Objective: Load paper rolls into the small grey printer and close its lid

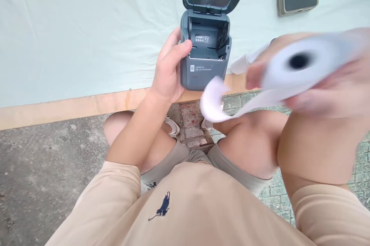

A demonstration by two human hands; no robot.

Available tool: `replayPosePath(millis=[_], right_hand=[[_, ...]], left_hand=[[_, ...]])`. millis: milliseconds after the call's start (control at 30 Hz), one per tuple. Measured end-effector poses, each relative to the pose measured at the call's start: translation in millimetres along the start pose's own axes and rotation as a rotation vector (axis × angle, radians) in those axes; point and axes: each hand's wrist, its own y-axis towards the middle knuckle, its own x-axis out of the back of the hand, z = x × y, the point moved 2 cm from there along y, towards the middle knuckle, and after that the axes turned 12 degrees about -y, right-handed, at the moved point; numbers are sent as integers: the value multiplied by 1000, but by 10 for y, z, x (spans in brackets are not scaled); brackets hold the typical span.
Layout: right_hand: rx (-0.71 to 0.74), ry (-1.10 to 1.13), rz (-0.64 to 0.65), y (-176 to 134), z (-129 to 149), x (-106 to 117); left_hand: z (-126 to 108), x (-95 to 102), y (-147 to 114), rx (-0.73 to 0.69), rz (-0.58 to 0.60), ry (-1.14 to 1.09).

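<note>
Close to the camera, the right hand (332,84) grips a blurred paper roll (300,63), its core facing the lens, its loose tail curling left; beyond, the left hand (169,70) clasps the small printer (204,66), lid open, on the cloth-covered table (72,45); the empty bay lies left of the roll.

Pale cloth (72,26) covers a wooden table (86,103) — grey pavement (43,169) below.

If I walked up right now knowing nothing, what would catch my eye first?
Probably the white paper roll, blurred and close to the camera in the right hand, with a loose strip curling down from it. Next, the small grey printer at the table edge, lid open and paper bay empty, with the left hand on its side.
</note>
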Motion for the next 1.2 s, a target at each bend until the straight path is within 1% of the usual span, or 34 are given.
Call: replayPosePath(millis=[33, 67, 100, 133, 167, 200, 233, 300, 367, 400, 433, 467, 567, 600, 633, 700, 733, 767, 833, 900, 933, 967, 1067, 1100, 1133, 1200], right_hand=[[61, -50, 61, 7, 84, -76], [106, -118, 65, 32, 136, -139], [132, -198, 31, 69, 158, -188], [134, -281, -37, 116, 157, -220], [110, -360, -113, 165, 141, -241], [67, -433, -161, 214, 117, -256], [16, -501, -177, 258, 92, -268], [-83, -623, -143, 327, 56, -291], [-156, -679, -95, 362, 42, -308], [-159, -676, -86, 367, 43, -314], [-131, -661, -102, 365, 50, -316], [-70, -638, -143, 355, 61, -314], [198, -578, -285, 281, 96, -310], [259, -588, -292, 252, 99, -318], [284, -614, -274, 228, 94, -330], [271, -670, -206, 195, 72, -355], [266, -679, -198, 185, 64, -358], [258, -663, -225, 179, 60, -350], [226, -584, -368, 181, 59, -303], [163, -470, -513, 198, 60, -253], [130, -405, -555, 214, 59, -237], [102, -339, -572, 232, 57, -229], [66, -187, -564, 283, 28, -224], [84, -175, -555, 292, 12, -220], [134, -179, -547, 295, -2, -213], [279, -210, -541, 280, -16, -197]], left_hand=[[5, 9, 1, -16, 28, -3], [12, 19, 0, -32, 53, -2], [20, 27, -4, -42, 72, 3], [29, 34, -9, -44, 85, 7], [38, 38, -16, -37, 89, 9], [47, 38, -23, -29, 88, 6], [54, 37, -31, -24, 80, -3], [63, 25, -43, -18, 72, -31], [68, 9, -50, -19, 77, -60], [67, 1, -52, -26, 88, -72], [65, -5, -53, -35, 92, -81], [61, -8, -55, -44, 94, -87], [36, -9, -64, -58, 85, -97], [28, -7, -68, -46, 76, -94], [19, -5, -72, -37, 74, -85], [0, -1, -79, -25, 62, -45], [-8, 1, -83, -23, 54, -19], [-14, 0, -86, -23, 48, 3], [-19, -7, -91, -19, 45, 32], [-14, -19, -94, -3, 57, 48], [-9, -24, -95, 4, 62, 52], [-5, -29, -95, 7, 68, 49], [3, -38, -88, 6, 89, -26], [3, -43, -84, 6, 106, -66], [2, -48, -80, 10, 123, -104], [-2, -56, -73, 24, 133, -145]])
